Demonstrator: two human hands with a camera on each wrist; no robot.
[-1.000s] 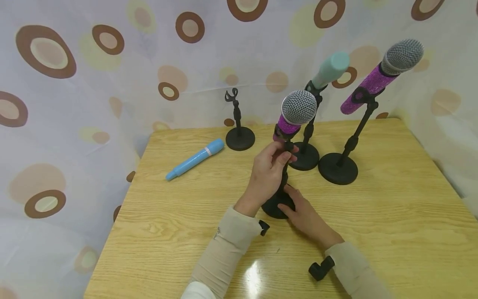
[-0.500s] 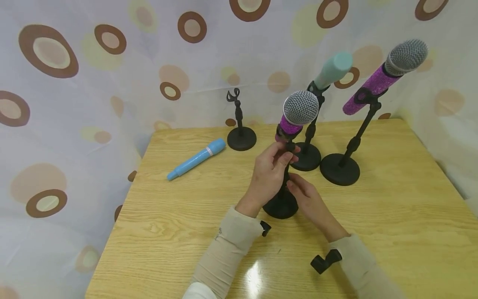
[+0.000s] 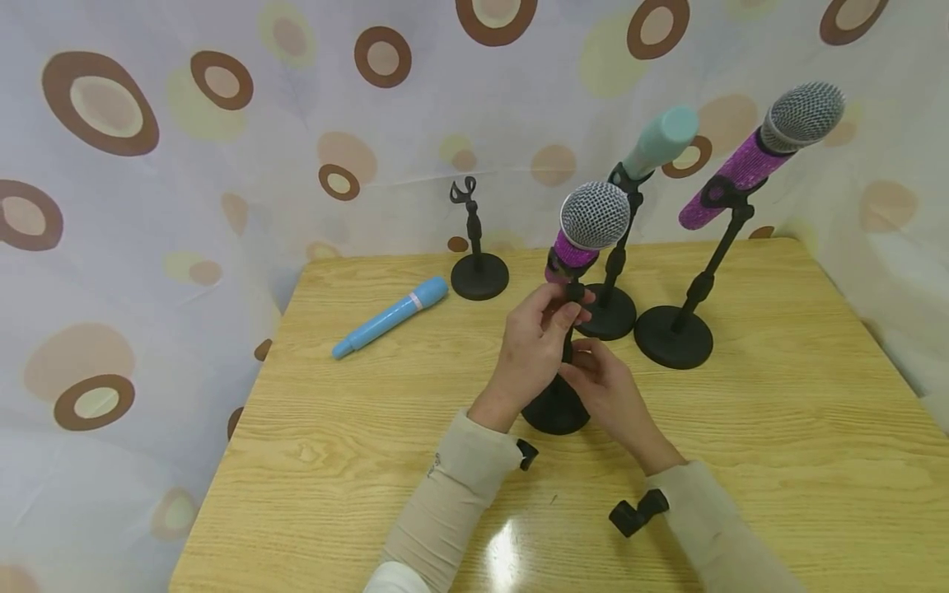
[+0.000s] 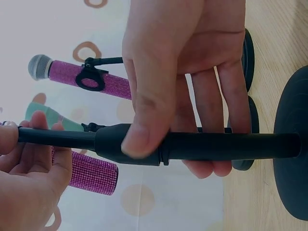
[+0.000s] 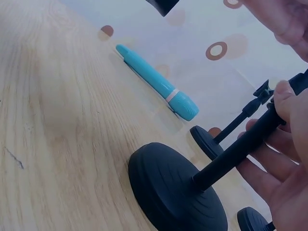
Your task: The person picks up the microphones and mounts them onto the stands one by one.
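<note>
A black desktop microphone stand (image 3: 556, 412) stands upright in front of me, a glittery purple microphone (image 3: 593, 216) with a silver mesh head tilted in its clip. My left hand (image 3: 528, 342) grips the upper pole just below the clip. Lower down, my right hand (image 3: 614, 395) holds the pole around its thicker collar (image 4: 113, 142). In the left wrist view, the right thumb presses on that collar while the fingers pass behind the pole. The right wrist view shows the right hand (image 5: 291, 139) around the pole above the round base (image 5: 168, 192).
A light blue microphone (image 3: 389, 317) lies on the wooden table (image 3: 334, 461) at left. Behind it is a short black stand (image 3: 479, 276). Close behind the held stand are a mint microphone (image 3: 660, 140) and a larger purple microphone (image 3: 741, 169), each on its own stand.
My right hand has risen from the stand's base to the collar on the pole and now grips it. The left hand stays on the upper pole.
</note>
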